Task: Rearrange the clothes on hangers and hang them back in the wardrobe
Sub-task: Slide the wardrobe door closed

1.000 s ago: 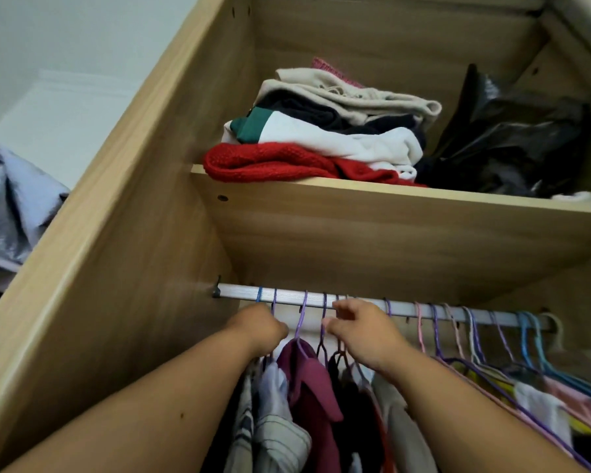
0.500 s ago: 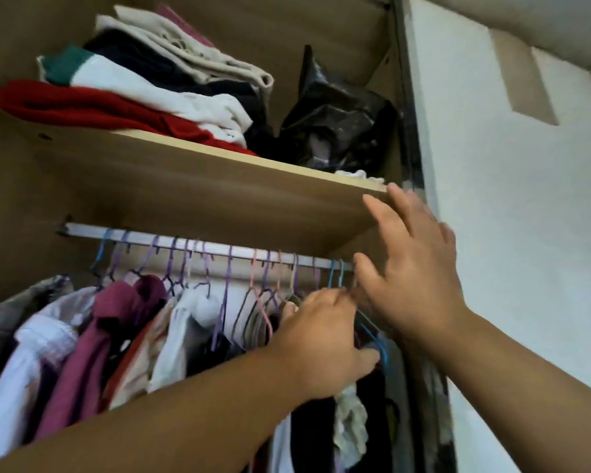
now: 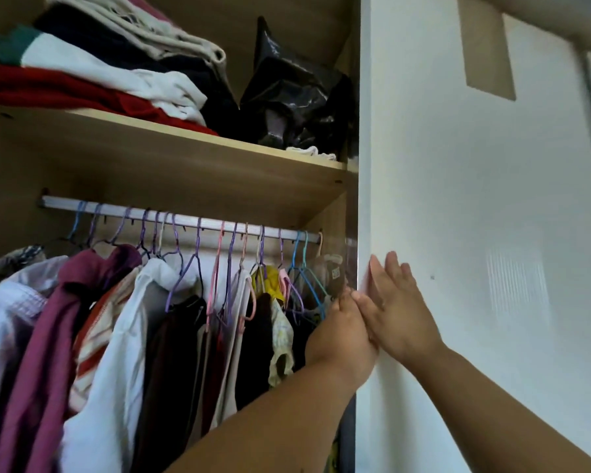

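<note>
our right hand (image 3: 394, 315) lies flat on the edge of the white panel (image 3: 475, 216), fingers (image 3: 388, 271) straight and apart, holding nothing. our left hand (image 3: 343, 336) touches it from the left side and reaches to the right end of the hanging clothes (image 3: 116, 353); its fingertips are hidden behind the hand, so we cannot tell if it grips something or not. the white panel fills the right half of the view. left of it the wooden wardrobe (image 3: 331, 213) stands open. the hanging clothes fill its lower part, close together: a maroon garment (image 3: 48, 336) at the left, then white and dark ones, and a yellow piece (image 3: 273, 278) near our hands. above them is the shelf (image 3: 185, 165), with a pile of folded clothes (image 3: 99, 73) at the left and a black plastic bag (image 3: 297, 97) just beside it at the right. under the shelf runs the metal rail (image 3: 191, 218). thin hangers (image 3: 180, 264) in purple, pink and blue hook on it, and the blue ones are nearest to our left hand.
</note>
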Demonstrator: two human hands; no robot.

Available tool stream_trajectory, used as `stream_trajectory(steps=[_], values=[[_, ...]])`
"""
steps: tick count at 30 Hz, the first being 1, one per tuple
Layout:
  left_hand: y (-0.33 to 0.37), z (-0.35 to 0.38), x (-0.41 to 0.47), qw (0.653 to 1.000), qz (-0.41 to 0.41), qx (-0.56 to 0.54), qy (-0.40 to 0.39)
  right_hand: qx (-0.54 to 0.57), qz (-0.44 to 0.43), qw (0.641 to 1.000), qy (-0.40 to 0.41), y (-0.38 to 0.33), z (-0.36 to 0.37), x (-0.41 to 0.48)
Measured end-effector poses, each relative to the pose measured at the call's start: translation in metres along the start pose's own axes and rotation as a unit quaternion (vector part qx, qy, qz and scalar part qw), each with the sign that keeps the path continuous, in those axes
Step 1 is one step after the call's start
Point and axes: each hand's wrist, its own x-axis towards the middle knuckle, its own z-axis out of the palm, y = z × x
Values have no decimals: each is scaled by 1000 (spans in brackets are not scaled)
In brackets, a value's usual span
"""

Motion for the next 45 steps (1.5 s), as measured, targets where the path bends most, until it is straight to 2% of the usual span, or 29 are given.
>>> stream_trajectory(steps=[7, 14, 21, 29, 34, 42, 45], values=[[2, -8, -2, 997, -33, 74, 17, -53, -1, 998, -22, -6, 3, 2], [-24, -34, -14, 999, -19, 45, 19, -44, -16, 999, -28, -40, 12, -1], [-63, -72, -29, 999, -3, 46, 24, -80, -11, 997, -15, -91, 27, -8], [-109, -118, -47, 998, 5, 37, 45, -114, -48, 992, 18, -144, 50, -15], [-147, -153, -61, 997, 16, 39, 70, -94, -72, 992, 45, -189, 73, -19], [-190, -228, -97, 977, 27, 159, 140, -76, -168, 977, 111, -253, 103, -22], [-202, -254, -114, 953, 12, 248, 173, -78, -217, 966, 113, -269, 107, -25]])
